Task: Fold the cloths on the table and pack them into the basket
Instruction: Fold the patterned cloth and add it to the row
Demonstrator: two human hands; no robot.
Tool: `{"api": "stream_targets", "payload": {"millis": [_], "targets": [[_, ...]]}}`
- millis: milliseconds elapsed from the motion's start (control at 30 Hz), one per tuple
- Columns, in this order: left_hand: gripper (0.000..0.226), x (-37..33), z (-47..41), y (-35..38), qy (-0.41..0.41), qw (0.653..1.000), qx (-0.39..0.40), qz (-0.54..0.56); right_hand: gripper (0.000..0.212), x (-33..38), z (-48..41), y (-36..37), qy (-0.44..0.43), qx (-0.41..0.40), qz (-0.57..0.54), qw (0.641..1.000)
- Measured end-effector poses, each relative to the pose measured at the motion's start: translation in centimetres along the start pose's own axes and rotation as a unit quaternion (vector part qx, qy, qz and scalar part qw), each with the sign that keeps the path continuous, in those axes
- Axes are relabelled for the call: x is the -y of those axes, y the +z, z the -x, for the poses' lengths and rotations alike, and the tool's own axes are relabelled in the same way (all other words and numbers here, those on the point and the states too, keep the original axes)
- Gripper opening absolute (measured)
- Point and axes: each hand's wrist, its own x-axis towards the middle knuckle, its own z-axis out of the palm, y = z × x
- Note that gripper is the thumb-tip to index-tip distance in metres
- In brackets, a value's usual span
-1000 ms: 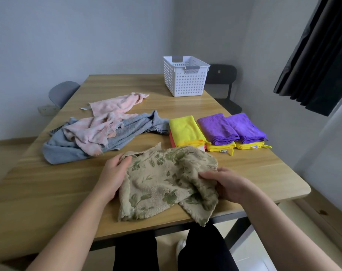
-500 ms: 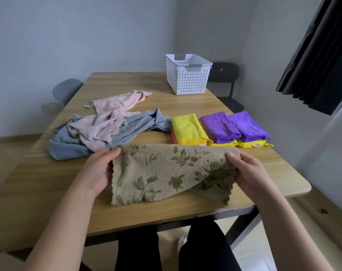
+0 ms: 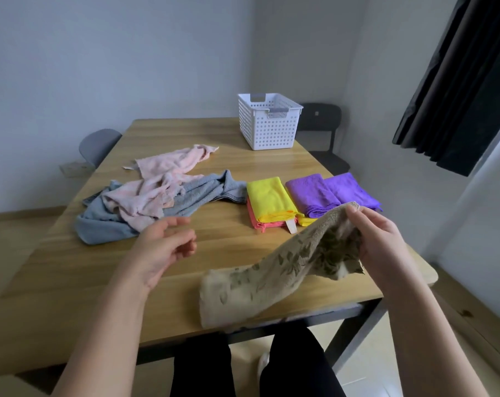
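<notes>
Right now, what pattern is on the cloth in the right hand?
Beige cloth with green leaves, head view.

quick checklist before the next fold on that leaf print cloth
1. Right hand has a grip on the leaf cloth: ok.
2. Left hand free to take the other end: ok, open and empty.
3. Cloth spread flat for folding: not ok, one end is lifted and bunched, the other lies at the table edge.
4. Bare table in front to lay it down: ok.
5. Folded stacks, yellow cloth and purple cloths, out of the way: ok.
6. Basket empty: cannot tell.
</notes>
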Motion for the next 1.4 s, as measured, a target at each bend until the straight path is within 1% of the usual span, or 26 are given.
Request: {"api": "stream_targets", "payload": {"millis": [33,100,167,233,267,300,367,400,433,467,500,533,567,600,700,733,767,833,900,967,1067,1133,1200,1233,1333,1400], "targets": [[0.022,0.4,-0.1,-0.1,-0.013,1.000,-0.017,-0.017,0.048,-0.2,0.0,-0.1,0.004,-0.005,0.004,1.000],[0.019,1.2,-0.3,-0.5,-0.041,0.997,-0.036,-0.058,0.040,-0.5,-0.1,-0.1,0.017,-0.016,0.011,1.000],[0.015,1.7,-0.2,-0.5,-0.056,0.986,-0.039,-0.149,0.045,-0.8,-0.2,0.0,0.026,-0.015,0.023,0.999],[0.026,2.1,0.4,0.0,-0.065,0.954,-0.008,-0.293,0.053,-1.0,-0.1,0.3,0.025,-0.009,0.031,0.999],[0.033,2.4,0.7,0.2,-0.076,0.930,0.021,-0.359,0.057,-1.1,-0.1,0.3,0.024,-0.009,0.037,0.999],[0.039,2.7,1.1,0.5,-0.098,0.906,0.050,-0.409,0.055,-1.3,-0.2,0.2,0.024,-0.012,0.037,0.999],[0.043,3.3,1.4,1.0,-0.136,0.864,0.105,-0.474,0.043,-1.4,-0.2,0.1,0.024,-0.016,0.033,0.999],[0.039,3.6,1.4,1.1,-0.133,0.850,0.126,-0.493,0.047,-1.6,-0.2,0.1,0.019,-0.016,0.036,0.999],[0.034,3.9,1.3,1.3,-0.117,0.846,0.135,-0.503,0.057,-1.7,-0.2,0.0,0.016,-0.013,0.040,0.999],[0.031,4.1,1.1,1.3,-0.096,0.856,0.123,-0.492,0.063,-1.9,-0.2,-0.1,0.015,-0.011,0.040,0.999],[0.028,4.0,1.0,1.3,-0.082,0.877,0.099,-0.464,0.059,-1.9,-0.1,-0.2,0.013,-0.010,0.035,0.999],[0.026,3.9,0.9,1.1,-0.067,0.896,0.064,-0.434,0.046,-1.8,-0.1,-0.3,0.011,-0.016,0.033,0.999],[0.027,3.6,0.8,0.8,-0.050,0.906,0.031,-0.419,0.031,-1.7,-0.2,-0.6,0.014,-0.023,0.027,0.999],[0.028,3.1,0.7,0.6,-0.029,0.906,0.006,-0.423,0.025,-1.6,-0.3,-0.9,0.017,-0.032,0.023,0.999],[0.031,1.2,0.9,0.4,0.082,0.886,-0.049,-0.454,0.025,-1.4,-1.0,-1.5,0.015,-0.048,0.035,0.998],[0.031,0.5,0.9,0.5,0.110,0.895,-0.062,-0.429,0.025,-1.2,-1.1,-1.6,0.010,-0.047,0.042,0.998],[0.031,-0.1,0.7,0.5,0.118,0.918,-0.068,-0.372,0.026,-1.0,-1.2,-1.7,0.004,-0.042,0.048,0.998],[0.026,-1.1,0.0,0.4,0.105,0.969,-0.070,-0.211,0.026,-0.5,-1.4,-1.8,-0.012,-0.038,0.049,0.998],[0.023,-1.7,-0.8,0.0,0.097,0.987,-0.081,-0.103,0.024,0.0,-1.6,-1.8,-0.046,-0.041,0.056,0.997],[0.020,-2.3,-1.2,0.0,0.105,0.985,-0.096,-0.093,0.024,0.3,-1.8,-1.9,-0.078,-0.056,0.087,0.992],[0.012,-2.8,-1.2,0.3,0.162,0.964,-0.136,-0.165,0.023,0.8,-2.2,-2.1,-0.102,-0.099,0.127,0.982],[0.003,-2.9,-1.1,0.1,0.171,0.970,-0.090,-0.146,0.021,1.1,-2.3,-2.1,-0.105,-0.087,0.127,0.983],[0.012,-2.5,-1.1,-0.3,0.150,0.978,-0.040,-0.141,0.025,1.1,-2.3,-2.1,-0.092,-0.051,0.129,0.986],[0.017,-2.5,-1.2,-0.3,0.146,0.975,-0.028,-0.165,0.026,1.0,-2.6,-2.0,-0.083,-0.040,0.135,0.987],[0.024,-2.6,-1.8,-0.1,0.159,0.958,-0.033,-0.237,0.025,0.9,-3.7,-1.8,-0.060,-0.032,0.152,0.986],[0.019,-3.3,-2.2,0.1,0.173,0.960,-0.045,-0.216,0.023,1.2,-4.5,-1.9,-0.061,-0.033,0.145,0.987]]}}
